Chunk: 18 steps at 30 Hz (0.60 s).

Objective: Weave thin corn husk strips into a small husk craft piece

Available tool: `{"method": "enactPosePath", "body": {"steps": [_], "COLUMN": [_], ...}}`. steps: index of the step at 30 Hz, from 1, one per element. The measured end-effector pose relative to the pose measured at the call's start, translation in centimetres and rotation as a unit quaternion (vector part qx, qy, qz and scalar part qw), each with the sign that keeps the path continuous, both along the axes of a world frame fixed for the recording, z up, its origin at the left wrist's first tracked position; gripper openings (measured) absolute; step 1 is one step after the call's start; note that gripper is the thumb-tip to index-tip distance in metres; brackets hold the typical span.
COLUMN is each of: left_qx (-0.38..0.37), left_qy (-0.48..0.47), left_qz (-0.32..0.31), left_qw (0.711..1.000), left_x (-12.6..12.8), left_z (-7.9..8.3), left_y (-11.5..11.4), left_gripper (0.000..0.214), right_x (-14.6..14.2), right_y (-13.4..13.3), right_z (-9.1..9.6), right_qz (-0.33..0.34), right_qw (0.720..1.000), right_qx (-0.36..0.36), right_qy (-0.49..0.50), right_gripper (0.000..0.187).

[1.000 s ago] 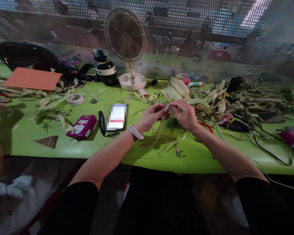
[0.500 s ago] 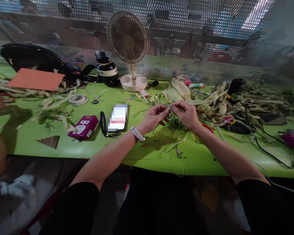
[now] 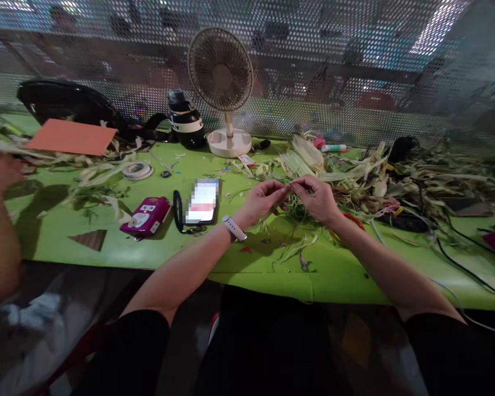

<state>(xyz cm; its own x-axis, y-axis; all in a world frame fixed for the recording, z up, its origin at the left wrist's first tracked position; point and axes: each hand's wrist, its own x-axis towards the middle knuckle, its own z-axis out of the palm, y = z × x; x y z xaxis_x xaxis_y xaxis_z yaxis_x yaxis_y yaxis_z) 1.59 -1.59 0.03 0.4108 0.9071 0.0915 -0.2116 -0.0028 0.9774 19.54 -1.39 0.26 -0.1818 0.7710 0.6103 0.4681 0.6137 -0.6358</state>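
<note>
My left hand (image 3: 263, 202), with a white watch band (image 3: 234, 228) on its wrist, is closed with thumb and fingers pinched together. Against its fingertips my right hand (image 3: 317, 199) pinches too, thumb to forefinger. Whatever lies between the fingertips is too small to make out. Just beneath and behind both hands is a tangle of green stems (image 3: 297, 208). Pale dried husks (image 3: 307, 153) lie beyond my right hand. A phone (image 3: 204, 201) with a lit, blurred screen rests left of my left hand, its black strap (image 3: 177, 212) beside it.
A standing fan (image 3: 230, 142) and a black bottle (image 3: 187, 126) stand at the back before a perforated metal screen (image 3: 313, 66). Further left are a magenta box (image 3: 146, 217), a tape roll (image 3: 137, 170) and an orange sheet (image 3: 72, 136). Another person's arm (image 3: 0, 231) reaches in at left. Cables (image 3: 457, 253) trail at right.
The whole view has shifted slightly, so things sit a little further right and lower. My fingertips have come closer together, and the thin thing seen between them earlier is now hidden.
</note>
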Motion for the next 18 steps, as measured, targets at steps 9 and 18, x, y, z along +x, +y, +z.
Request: {"method": "enactPosePath", "body": {"steps": [9, 18], "left_qx": [0.014, 0.029], "left_qy": [0.02, 0.018], "left_qz": [0.002, 0.019], "left_qw": [1.0, 0.999], "left_x": [0.19, 0.25], "left_z": [0.4, 0.13], "left_y": [-0.29, -0.19], "left_gripper": [0.023, 0.02], "right_x": [0.12, -0.04], "right_y": [-0.11, 0.06], "right_z": [0.42, 0.41], "right_qz": [0.003, 0.019], "right_qw": [0.999, 0.993], "right_qx": [-0.029, -0.096], "right_qy": [0.013, 0.068], "right_gripper": [0.039, 0.048]}}
